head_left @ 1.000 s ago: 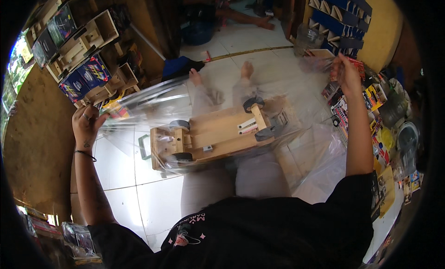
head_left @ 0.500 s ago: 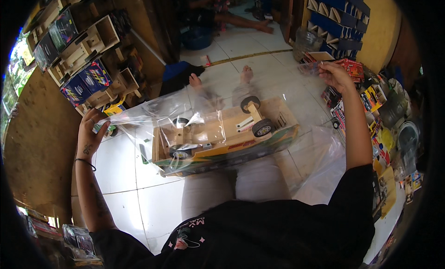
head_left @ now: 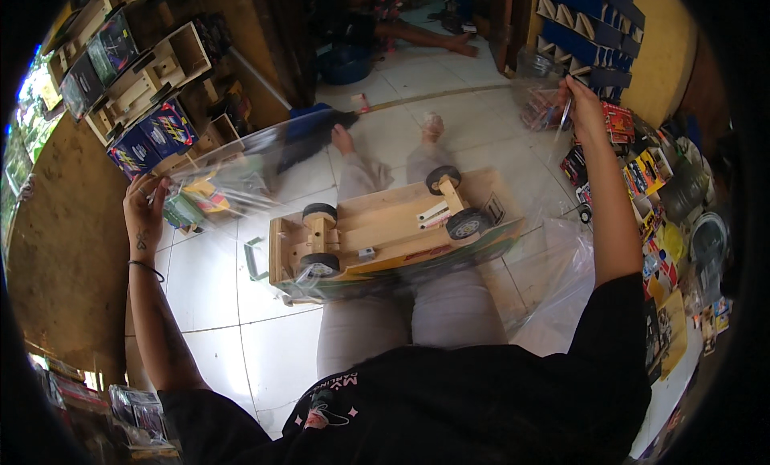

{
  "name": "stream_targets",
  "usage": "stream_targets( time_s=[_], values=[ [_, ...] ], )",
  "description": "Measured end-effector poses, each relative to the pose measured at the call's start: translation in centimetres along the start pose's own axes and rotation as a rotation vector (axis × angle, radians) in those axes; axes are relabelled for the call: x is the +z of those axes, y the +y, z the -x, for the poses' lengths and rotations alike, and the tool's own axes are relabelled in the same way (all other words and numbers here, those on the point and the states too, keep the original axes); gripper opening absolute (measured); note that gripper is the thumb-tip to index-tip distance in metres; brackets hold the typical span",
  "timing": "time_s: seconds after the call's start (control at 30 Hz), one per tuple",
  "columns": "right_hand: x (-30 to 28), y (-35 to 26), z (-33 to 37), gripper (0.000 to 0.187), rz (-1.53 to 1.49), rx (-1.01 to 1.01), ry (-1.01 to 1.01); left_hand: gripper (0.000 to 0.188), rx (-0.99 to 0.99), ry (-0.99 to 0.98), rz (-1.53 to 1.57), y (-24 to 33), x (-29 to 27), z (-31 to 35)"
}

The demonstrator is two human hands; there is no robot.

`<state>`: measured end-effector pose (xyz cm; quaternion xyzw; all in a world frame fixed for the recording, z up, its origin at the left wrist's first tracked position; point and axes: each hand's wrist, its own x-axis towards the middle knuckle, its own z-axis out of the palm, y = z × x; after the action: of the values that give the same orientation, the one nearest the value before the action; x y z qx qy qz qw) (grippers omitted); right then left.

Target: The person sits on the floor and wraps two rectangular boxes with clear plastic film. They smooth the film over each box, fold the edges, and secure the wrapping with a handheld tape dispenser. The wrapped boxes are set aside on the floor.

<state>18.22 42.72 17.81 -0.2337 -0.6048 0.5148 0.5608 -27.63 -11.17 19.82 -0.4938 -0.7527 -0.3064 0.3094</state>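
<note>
Between both hands [head_left: 146, 199] holding clear film [head_left: 257, 156] lies an upturned wooden truck [head_left: 389, 231].

Truck [head_left: 377, 216]: wooden, green-and-yellow side, overturned, four black wheels up, across the lap's [head_left: 365, 329] far edge.
Film [head_left: 237, 168]: clear, creased, stretched wide past both truck ends.

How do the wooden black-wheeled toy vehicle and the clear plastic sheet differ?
The wooden black-wheeled toy vehicle is opaque; the clear plastic sheet is see-through. The vehicle sits wheels-up, while the sheet is spread between the left hand and right hand. The sheet reaches wider than the vehicle. Both extend over the grey trousers.
</note>
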Motion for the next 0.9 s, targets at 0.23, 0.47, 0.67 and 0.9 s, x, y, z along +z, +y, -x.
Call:
stream_targets(
  time_s=[0.23,0.47,0.67,0.9],
  values=[
    [5.6,-12.4,-4.4,0.024,0.034,-0.381,0.206,0.016,-0.042,0.101,0.109,-2.5,-0.3,4.5],
    [17.1,-25.9,2.3,0.029,0.614,-0.871,0.074,0.007,-0.298,-0.139,0.736,-3.7,10.3,15.1],
    [26.9,-19.8,10.2,0.015,0.479,-1.196,-0.366,0.120,-0.325,-0.327,1.160,6.5,11.9,9.9],
    [31.4,-16.7,18.3,0.011,0.178,-1.582,-0.650,0.137,0.034,-0.667,1.024,21.3,11.8,1.1]
  ],
)
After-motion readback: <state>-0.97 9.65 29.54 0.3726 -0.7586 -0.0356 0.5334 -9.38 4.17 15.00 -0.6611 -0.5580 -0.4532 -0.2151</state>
